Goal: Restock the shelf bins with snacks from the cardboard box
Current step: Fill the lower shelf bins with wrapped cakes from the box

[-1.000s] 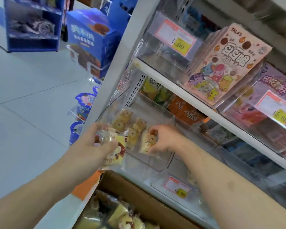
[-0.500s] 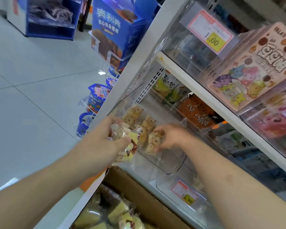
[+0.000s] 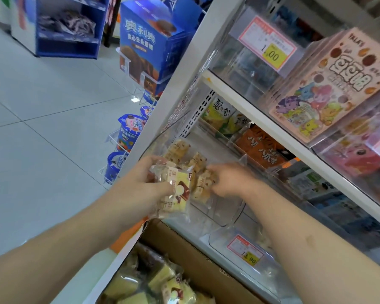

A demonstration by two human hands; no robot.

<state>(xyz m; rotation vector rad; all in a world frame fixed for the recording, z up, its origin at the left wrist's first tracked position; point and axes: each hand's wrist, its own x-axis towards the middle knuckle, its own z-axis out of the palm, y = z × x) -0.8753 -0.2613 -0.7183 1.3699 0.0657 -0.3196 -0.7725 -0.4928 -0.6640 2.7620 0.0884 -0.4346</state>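
A shop aisle with a pale tiled floor [image 3: 42, 128] and a white metal shelf unit [image 3: 270, 126] carrying clear plastic bins. We see the left hand [image 3: 140, 189] clamped round several cellophane-wrapped yellow cake snacks [image 3: 176, 194] at the front rim of the clear bin [image 3: 226, 216] on the middle shelf, while the right hand [image 3: 230, 181] reaches into that bin, fingers curled on a wrapped snack [image 3: 203, 187] among those already inside. Below, we note the open brown cardboard box [image 3: 198, 255], with more wrapped snacks in it.
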